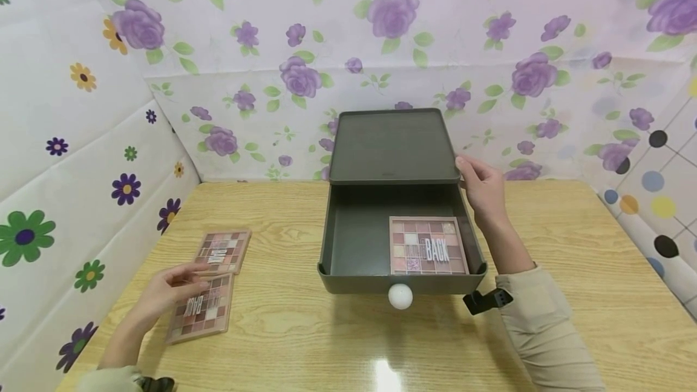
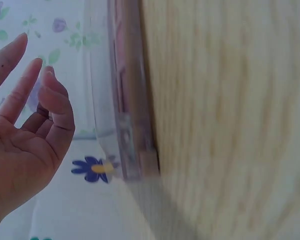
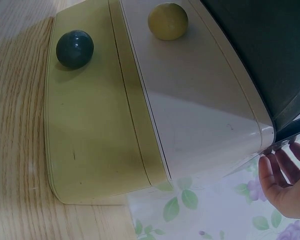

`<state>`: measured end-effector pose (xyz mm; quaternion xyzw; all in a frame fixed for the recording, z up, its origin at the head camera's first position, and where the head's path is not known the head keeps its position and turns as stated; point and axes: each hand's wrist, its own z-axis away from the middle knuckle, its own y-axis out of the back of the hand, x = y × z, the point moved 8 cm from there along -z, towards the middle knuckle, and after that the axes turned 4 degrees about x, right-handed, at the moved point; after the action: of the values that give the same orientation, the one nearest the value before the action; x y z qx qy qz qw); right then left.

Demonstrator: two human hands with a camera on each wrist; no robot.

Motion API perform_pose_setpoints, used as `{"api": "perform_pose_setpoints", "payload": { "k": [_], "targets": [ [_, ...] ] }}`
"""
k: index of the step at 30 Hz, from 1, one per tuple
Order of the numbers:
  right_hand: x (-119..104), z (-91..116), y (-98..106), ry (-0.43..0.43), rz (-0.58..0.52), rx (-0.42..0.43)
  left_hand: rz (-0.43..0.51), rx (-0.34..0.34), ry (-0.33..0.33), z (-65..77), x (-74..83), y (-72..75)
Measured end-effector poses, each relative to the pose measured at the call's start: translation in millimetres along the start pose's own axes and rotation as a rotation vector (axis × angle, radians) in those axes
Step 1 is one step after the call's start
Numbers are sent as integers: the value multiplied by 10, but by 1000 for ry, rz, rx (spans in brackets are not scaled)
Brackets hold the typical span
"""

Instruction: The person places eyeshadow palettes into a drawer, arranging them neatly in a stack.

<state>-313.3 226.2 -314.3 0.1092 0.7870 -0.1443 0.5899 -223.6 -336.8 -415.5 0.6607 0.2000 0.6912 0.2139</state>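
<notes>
An eyeshadow palette [image 1: 427, 247] with "BACK" on its lid lies in the right part of the pulled-out dark drawer [image 1: 359, 238]. Two similar palettes lie on the table at left, a far palette [image 1: 223, 250] and a near palette [image 1: 204, 310], their ends meeting. Over the near one hovers my left hand [image 1: 169, 289], fingers loosely bent and holding nothing; the left wrist view shows a palette edge [image 2: 132, 95] apart from the hand. My right hand [image 1: 484, 189] touches the right side of the drawer unit's dark top [image 1: 392, 144] with its fingertips.
Below the dark drawer, the right wrist view shows a white drawer [image 3: 195, 90] with a yellow knob [image 3: 168, 21] and a yellow drawer [image 3: 90, 125] with a dark knob [image 3: 75, 49]. The open drawer, with its white knob [image 1: 400, 296], juts over the wooden table [image 1: 278, 319]. Flowered sheeting [image 1: 245, 65] stands behind.
</notes>
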Motion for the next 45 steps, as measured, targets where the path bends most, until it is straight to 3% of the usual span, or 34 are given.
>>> {"api": "perform_pose_setpoints", "payload": {
  "k": [6,15,23,27,31,38,45],
  "targets": [
    [5,0,-6,-7,19,-7,-55,8,24,63,-155,126],
    [1,5,1,2,8,-11,-130,-68,58,87,-317,159],
    [7,5,0,3,1,-14,-129,-137,-46,81,-309,110],
    [11,3,-1,2,4,-14,-174,-195,-34,107,-342,72],
    [8,-1,-2,6,-19,-17,-251,-186,3,124,-372,76],
    [9,-1,-1,5,-17,-11,-326,-180,-42,114,-343,52],
    [-1,3,-8,8,-53,-6,-415,-139,-19,100,-354,62]
  ]
}}
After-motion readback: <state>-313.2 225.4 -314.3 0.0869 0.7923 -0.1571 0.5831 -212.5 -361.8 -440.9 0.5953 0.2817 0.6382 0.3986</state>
